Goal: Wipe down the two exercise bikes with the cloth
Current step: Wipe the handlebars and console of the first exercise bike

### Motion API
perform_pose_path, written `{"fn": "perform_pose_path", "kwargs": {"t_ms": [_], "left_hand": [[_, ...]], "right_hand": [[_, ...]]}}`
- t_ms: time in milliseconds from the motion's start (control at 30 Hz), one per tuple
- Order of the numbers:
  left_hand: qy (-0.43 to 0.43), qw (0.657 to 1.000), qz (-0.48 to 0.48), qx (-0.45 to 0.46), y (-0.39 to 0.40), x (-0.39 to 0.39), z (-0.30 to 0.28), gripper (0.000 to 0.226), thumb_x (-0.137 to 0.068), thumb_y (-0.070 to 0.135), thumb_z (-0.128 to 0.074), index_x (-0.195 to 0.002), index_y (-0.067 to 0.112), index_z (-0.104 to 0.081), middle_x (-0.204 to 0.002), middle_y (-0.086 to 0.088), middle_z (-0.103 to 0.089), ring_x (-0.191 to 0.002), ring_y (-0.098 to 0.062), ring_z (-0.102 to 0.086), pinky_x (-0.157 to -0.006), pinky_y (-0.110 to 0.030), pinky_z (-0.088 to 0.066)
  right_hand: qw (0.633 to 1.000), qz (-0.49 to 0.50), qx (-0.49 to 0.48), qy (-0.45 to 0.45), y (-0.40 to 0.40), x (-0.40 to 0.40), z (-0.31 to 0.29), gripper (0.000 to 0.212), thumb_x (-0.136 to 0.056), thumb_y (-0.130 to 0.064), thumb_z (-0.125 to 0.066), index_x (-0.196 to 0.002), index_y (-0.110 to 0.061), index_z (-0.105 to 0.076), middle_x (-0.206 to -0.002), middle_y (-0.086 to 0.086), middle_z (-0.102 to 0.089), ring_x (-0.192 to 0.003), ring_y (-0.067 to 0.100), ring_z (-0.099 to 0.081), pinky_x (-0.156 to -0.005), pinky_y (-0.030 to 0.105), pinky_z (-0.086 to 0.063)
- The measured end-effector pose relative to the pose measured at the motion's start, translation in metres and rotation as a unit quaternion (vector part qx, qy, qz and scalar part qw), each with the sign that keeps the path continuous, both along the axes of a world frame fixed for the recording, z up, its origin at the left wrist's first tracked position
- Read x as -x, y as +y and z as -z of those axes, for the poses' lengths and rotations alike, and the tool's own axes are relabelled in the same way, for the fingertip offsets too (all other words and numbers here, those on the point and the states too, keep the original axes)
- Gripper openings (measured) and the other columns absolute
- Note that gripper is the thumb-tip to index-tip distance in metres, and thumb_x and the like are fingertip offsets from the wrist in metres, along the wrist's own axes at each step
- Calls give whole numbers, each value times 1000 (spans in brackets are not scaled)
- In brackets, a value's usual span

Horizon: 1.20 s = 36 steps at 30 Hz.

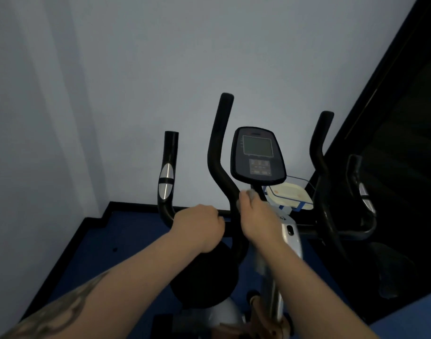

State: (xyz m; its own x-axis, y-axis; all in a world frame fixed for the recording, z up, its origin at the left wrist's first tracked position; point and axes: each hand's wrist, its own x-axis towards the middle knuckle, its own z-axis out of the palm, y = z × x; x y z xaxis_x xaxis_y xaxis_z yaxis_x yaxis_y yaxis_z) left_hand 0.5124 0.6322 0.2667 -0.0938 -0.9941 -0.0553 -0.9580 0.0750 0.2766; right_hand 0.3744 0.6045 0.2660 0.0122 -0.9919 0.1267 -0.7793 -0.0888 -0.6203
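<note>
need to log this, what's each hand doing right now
Left hand: curled round the handlebar, gripping it.
Right hand: holding the cloth against the console post.

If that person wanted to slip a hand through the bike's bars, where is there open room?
Open gaps: between the outer left grip and the inner left bar, and between the console and the inner right bar. Crowded: under the console, where the right hand holds the cloth beside the left hand.

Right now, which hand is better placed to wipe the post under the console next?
The right hand: it holds the cloth against the post just below the console. The left hand grips the handlebar with no cloth.
</note>
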Motion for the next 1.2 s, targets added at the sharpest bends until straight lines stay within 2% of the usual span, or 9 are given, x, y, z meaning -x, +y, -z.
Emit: {"fn": "perform_pose_path", "kwargs": {"t_ms": [67, 233, 400, 567, 733, 900, 1067, 1133, 1200], "left_hand": [[1, 1000, -7, 5, 0, -1, 1, 37, -101, 36, -33, -95, 15, -62, -88, 0, -59, -80, -19, -57, -67, -31, -43], [4, 1000, -3, 7, 1, 0, 3, 39, -101, 37, -31, -93, 15, -62, -93, -3, -63, -83, -20, -60, -74, -33, -50], [-11, 1000, -26, -4, -2, 1, -1, 36, -100, 38, -31, -96, 15, -59, -94, -2, -58, -82, -21, -57, -70, -32, -42], [-16, 1000, -9, 2, 1, 2, 0, 35, -101, 32, -32, -99, 13, -62, -100, -5, -63, -88, -22, -61, -77, -34, -50], [-20, 1000, -11, -3, 1, 2, -2, 33, -101, 30, -35, -106, 12, -62, -104, -6, -62, -91, -24, -60, -75, -34, -47], [-3, 1000, -17, 8, 1, 1, 2, 37, -101, 36, -32, -99, 14, -62, -97, -6, -63, -86, -23, -61, -73, -34, -48], [-9, 1000, -14, 4, 0, 1, 0, 36, -101, 33, -33, -104, 13, -63, -100, -5, -62, -88, -22, -60, -73, -34, -47], [-2, 1000, -20, 8, 0, 0, 3, 39, -101, 36, -31, -103, 13, -62, -98, -5, -63, -85, -22, -59, -70, -32, -43], [3, 1000, -23, 14, 1, 0, 3, 41, -101, 38, -30, -103, 14, -63, -96, -5, -62, -83, -21, -59, -69, -32, -42]], "right_hand": [[999, -6, -34, 3, -8, -3, -6, 32, -104, -28, -23, -108, -10, -48, -113, 12, -57, -103, 32, -56, -85, 41, -44], [987, 29, 151, -54, 44, -1, 20, 54, -88, -70, -15, -109, -28, -40, -76, -8, -58, -69, 14, -60, -49, 22, -30], [998, 64, -20, -4, -12, -10, -4, 39, -104, -34, -21, -120, -12, -49, -120, 12, -57, -105, 32, -55, -77, 35, -33], [988, 12, 153, -20, 45, 3, 21, 49, -95, -58, -24, -120, -24, -48, -93, -5, -62, -87, 17, -62, -72, 31, -46], [997, 65, 6, 46, -6, -10, -5, 35, -104, -29, -23, -117, -9, -48, -115, 15, -59, -104, 32, -57, -75, 35, -36], [992, 30, 118, 29, 32, -4, 18, 55, -93, -60, -11, -110, -24, -49, -90, -1, -65, -81, 21, -62, -61, 29, -34], [998, 35, -3, 55, -14, -6, -7, 25, -102, -16, -27, -117, -7, -45, -123, 18, -55, -106, 33, -56, -78, 37, -43], [995, 25, 71, 72, 7, -6, 10, 26, -103, -29, -29, -118, -16, -46, -108, 7, -60, -96, 28, -60, -70, 33, -42], [988, 39, 138, -50, 41, -5, 24, 35, -98, -50, -27, -116, -29, -48, -93, -11, -58, -88, 13, -60, -69, 26, -39]]}}
